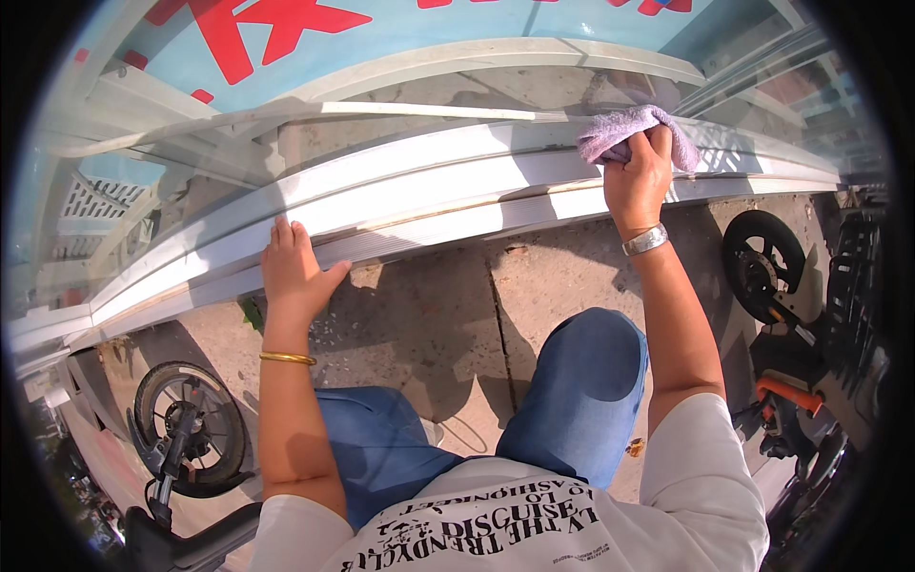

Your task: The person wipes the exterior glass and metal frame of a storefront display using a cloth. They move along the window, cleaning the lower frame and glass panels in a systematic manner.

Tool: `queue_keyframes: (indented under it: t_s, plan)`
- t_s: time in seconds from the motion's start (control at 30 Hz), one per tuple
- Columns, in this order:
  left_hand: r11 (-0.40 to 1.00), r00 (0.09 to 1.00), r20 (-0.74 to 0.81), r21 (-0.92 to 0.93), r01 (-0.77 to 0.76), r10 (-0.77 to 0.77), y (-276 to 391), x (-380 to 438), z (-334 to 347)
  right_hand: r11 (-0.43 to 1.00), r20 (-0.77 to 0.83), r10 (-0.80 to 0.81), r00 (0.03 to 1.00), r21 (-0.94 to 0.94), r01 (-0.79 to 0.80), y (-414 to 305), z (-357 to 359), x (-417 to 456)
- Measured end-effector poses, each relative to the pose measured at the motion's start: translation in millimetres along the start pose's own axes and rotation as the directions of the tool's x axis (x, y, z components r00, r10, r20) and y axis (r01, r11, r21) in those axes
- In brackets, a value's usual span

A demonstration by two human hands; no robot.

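A bunched purple terry cloth [597, 137] is gripped in my right hand [643, 175], at the right part of a white ridged metal window ledge [429, 171]. The cloth meets the bottom of the glass pane [429, 86], which mirrors it faintly. My left hand [294, 268] holds nothing. Its fingertips rest on the ledge's front part at the left, with the thumb spread to the right. Sunlight and shadow patches fall across the ledge.
To the left stands a scooter's front wheel [189, 429]. Another wheel [763, 252] and a scooter with an orange part [790, 393] are close on the right. Cracked concrete [429, 322] lies below the ledge. Behind the glass, a light-blue panel [457, 32] bears red writing.
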State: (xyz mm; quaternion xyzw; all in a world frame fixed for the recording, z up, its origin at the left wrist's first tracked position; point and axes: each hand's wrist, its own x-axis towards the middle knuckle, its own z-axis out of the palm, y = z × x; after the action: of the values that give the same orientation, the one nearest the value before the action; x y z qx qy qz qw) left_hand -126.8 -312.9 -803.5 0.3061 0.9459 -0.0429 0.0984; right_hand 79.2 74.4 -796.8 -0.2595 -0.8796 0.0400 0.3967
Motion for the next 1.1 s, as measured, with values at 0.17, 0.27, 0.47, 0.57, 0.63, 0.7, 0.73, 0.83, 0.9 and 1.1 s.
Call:
queue_keyframes:
  t_s: [0.17,0.27,0.47,0.57,0.63,0.7,0.73,0.83,0.9,1.1]
  plan:
    - [1.000,1.000,-0.018,0.031,0.000,0.000,3.7,1.1,-0.2,0.996,-0.015,-0.013,1.000,0.090,0.014,-40.5,7.6,1.2]
    - [1.000,1.000,0.016,0.026,0.012,-0.012,9.5,4.9,-2.6,0.988,0.042,-0.040,0.998,0.150,0.033,-76.8,12.4,-1.8]
    - [0.996,0.997,0.025,0.054,0.067,-0.068,7.7,5.7,3.9,0.912,0.253,-0.360,0.898,0.301,0.280,-117.5,25.1,-7.4]
    - [0.992,0.993,0.029,0.054,0.110,-0.112,9.8,2.9,-1.4,0.859,0.230,-0.487,0.843,0.302,0.414,-81.4,21.9,1.0]
    - [0.993,0.994,0.021,0.035,0.110,-0.111,8.9,1.0,-2.4,0.888,0.182,-0.460,0.869,0.096,0.450,-42.0,4.6,8.0]
    - [0.996,0.996,0.006,0.007,0.089,-0.089,4.9,-0.2,-0.8,0.942,0.196,-0.322,0.926,-0.033,0.334,4.5,-8.1,5.3]
    - [0.998,0.998,-0.004,-0.001,0.070,-0.070,1.2,-0.9,1.6,0.966,0.161,-0.233,0.959,-0.080,0.248,23.2,-11.8,2.8]
    - [1.000,1.000,-0.023,-0.026,0.018,-0.019,-8.3,-0.9,3.4,0.997,0.129,0.042,0.991,-0.073,-0.032,52.2,-10.2,-2.0]
    - [0.999,1.000,-0.010,-0.032,0.000,0.000,-4.5,-0.8,-2.5,0.995,0.141,0.041,0.989,-0.092,-0.028,41.8,-2.6,-10.3]
    - [0.999,1.000,-0.027,-0.037,-0.005,0.004,0.5,-2.4,-6.6,0.971,0.325,-0.194,0.925,0.197,0.135,-112.8,40.5,-29.3]
